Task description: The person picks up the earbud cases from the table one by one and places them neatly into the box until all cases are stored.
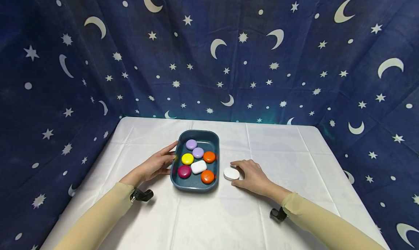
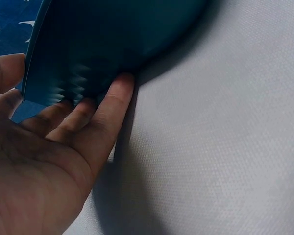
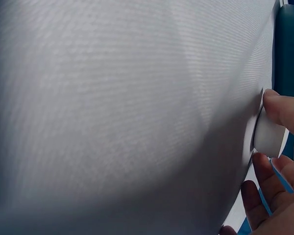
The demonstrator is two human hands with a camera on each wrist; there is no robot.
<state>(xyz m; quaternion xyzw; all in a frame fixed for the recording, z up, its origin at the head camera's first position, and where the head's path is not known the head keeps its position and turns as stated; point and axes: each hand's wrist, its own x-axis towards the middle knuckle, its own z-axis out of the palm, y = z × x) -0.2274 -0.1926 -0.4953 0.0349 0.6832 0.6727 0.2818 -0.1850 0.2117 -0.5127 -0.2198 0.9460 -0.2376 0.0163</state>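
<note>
To the left of a dark blue-green rectangular box [image 1: 194, 187], my left hand [image 1: 154, 166] has its outstretched fingers against the outer wall. One fingertip [image 2: 121, 84] touches the wall low down, close over the tablecloth. A smooth white oval piece [image 1: 231, 174] lies on the table just right of the box. My right hand [image 1: 252, 175] curves around it, thumb at one edge and fingers at the opposite edge. In the right wrist view, the thumb overlaps the white piece [image 3: 269, 132], with fingertips right at its lower edge.
Inside the box lie several glossy rounded pieces: lilac [image 1: 191, 144], yellow [image 1: 187, 158], orange [image 1: 207, 177], crimson [image 1: 184, 171] and a white rounded rectangle [image 1: 198, 167]. A white cloth [image 1: 209, 221] covers the table. Dark blue curtains [image 1: 196, 53] with moons and stars surround it.
</note>
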